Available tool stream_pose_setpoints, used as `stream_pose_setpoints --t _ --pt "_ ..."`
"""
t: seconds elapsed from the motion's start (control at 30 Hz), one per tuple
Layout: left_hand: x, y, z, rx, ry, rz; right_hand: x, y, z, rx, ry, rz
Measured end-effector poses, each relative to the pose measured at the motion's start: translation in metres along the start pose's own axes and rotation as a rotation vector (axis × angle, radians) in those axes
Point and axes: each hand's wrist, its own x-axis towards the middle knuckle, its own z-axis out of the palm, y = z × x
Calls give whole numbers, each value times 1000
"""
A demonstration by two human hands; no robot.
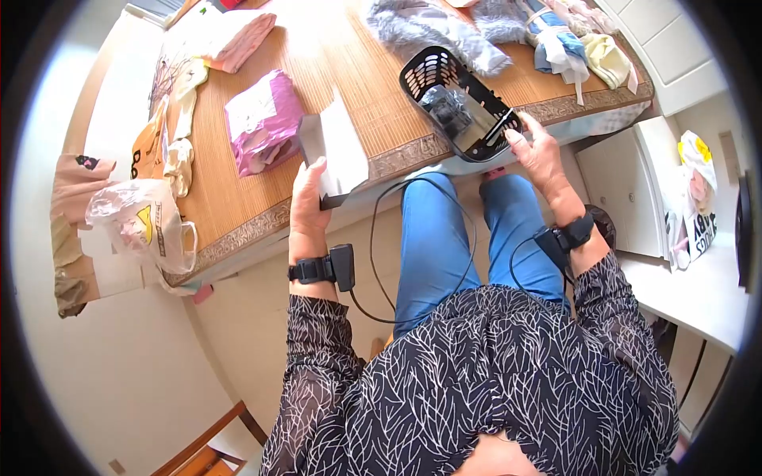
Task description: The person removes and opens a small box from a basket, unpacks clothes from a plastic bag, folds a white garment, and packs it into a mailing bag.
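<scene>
My left hand grips the near left edge of an open box, white inside with a dark grey side, at the table's front edge. My right hand pinches the near right end of a black perforated basket, which sits tilted at the table edge. Inside the basket lies a dark item in clear plastic; its details are too small to make out. Just left of the box stands a pink and white plastic package.
Grey fluffy fabric and folded clothes lie at the back right of the wooden table. A plastic bag is at its left corner. Black cables hang from both wrists over the lap. A white cabinet stands on the right.
</scene>
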Motion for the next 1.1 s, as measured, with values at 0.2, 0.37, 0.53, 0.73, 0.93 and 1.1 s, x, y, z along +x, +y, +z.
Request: stream_pose_setpoints --t 0.2,0.37,0.53,0.73,0.93,1.1 --pt "-7 -3 58 -49 -199 47 -9 -57 -2 196 -182 -165" --pt "-34 -18 121 120 -240 104 -26 -89 24 556 -511 -146" --pt "-51 -30 136 123 -298 162 -35 -85 35 433 -422 -147" --pt "-54 -42 135 201 -327 182 -42 -65 46 251 -362 -224" --pt "-54 -69 128 204 -349 139 -58 -54 53 -76 -231 -433" --pt "-65 -67 137 196 -324 167 -60 -55 53 -51 -243 -426"
